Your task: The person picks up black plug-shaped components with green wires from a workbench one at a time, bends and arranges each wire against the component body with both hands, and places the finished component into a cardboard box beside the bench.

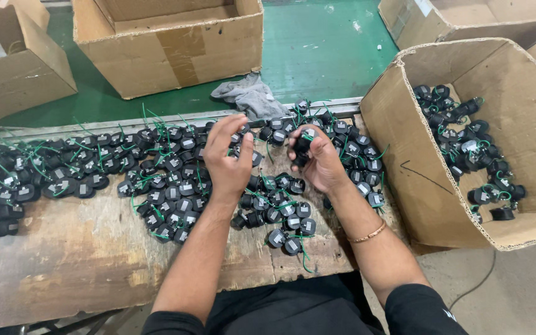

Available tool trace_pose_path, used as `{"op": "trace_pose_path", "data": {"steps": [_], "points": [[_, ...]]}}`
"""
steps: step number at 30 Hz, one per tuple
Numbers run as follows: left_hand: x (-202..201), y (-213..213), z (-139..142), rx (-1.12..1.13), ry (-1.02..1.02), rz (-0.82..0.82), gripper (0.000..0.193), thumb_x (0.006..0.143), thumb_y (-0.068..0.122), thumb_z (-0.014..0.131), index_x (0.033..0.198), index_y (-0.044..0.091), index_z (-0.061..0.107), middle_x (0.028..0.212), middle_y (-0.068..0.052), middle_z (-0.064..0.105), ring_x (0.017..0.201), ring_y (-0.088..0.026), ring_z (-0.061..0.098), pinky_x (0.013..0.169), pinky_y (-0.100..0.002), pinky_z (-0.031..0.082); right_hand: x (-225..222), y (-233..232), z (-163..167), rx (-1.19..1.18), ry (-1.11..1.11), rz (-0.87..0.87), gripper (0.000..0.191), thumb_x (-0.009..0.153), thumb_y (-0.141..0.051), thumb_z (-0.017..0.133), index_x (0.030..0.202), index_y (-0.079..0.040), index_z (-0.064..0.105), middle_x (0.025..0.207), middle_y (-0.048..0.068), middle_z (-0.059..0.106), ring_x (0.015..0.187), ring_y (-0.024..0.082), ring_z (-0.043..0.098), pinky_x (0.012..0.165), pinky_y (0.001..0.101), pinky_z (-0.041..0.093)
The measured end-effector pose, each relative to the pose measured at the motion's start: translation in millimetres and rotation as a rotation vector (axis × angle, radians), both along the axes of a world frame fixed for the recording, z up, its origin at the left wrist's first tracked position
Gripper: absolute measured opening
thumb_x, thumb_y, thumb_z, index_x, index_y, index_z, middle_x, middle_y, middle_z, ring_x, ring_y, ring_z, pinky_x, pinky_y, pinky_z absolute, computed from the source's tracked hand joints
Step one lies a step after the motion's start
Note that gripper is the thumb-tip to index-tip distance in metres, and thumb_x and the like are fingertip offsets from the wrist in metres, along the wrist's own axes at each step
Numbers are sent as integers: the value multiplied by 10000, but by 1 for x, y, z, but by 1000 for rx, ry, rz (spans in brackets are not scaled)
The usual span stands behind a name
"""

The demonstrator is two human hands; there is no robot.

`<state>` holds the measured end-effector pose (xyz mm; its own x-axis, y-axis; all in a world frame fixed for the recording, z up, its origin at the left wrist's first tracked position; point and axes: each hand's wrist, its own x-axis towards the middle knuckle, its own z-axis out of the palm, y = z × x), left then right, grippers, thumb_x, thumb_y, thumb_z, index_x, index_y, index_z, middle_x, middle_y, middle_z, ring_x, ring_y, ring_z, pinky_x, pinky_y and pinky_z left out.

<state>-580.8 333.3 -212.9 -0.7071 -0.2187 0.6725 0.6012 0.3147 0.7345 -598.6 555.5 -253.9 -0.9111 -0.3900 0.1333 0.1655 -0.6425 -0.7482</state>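
**Hands over parts spread on worn bench**

Landmark: wooden bench (63,260), worn, under both forearms. Right of the bench, a large open cardboard box (417,180) lies tipped, with black parts inside. Beyond the bench, on the green floor, sits a second box (175,49) and a grey rag (252,96). Across the bench top lies the spread of small black parts with green wires (162,186). Right hand (321,164) is clenched round one black part (303,147), above the bench's right half. Left hand (227,158) hovers beside it, fingers loosely curled, apparently grasping nothing.
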Motion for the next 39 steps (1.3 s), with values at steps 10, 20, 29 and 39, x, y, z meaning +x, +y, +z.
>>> {"op": "trace_pose_path", "data": {"steps": [10,20,29,39], "points": [[-25,-14,-43,-750,-111,207,396,738,46,702,1116,142,773,1220,-84,716,1162,-303,605,938,-429,492,5,-12,5,99,186,-112,356,904,-170,866,1042,-104,544,1131,43,553,1020,177,631,766,351,604],[-31,-16,-50,-397,-259,250,63,923,77,657,960,84,708,999,-68,705,959,-313,647,835,-428,515,6,-10,4,156,155,-132,463,909,-377,821,1151,-55,593,1112,92,622,992,189,661,753,359,626],[-20,-1,-27,294,-186,-137,117,1098,50,467,1055,28,574,931,-70,543,843,-155,551,801,-271,475,7,-13,13,172,136,-50,759,936,-426,768,1496,-20,455,1152,89,619,996,200,651,735,347,605],[1,16,-5,14,1,-249,73,976,15,656,1029,61,674,1030,-76,696,1060,-242,675,931,-331,535,5,-16,-5,616,422,56,505,884,-192,821,1295,32,632,1218,82,633,1031,169,616,791,311,592]]}}
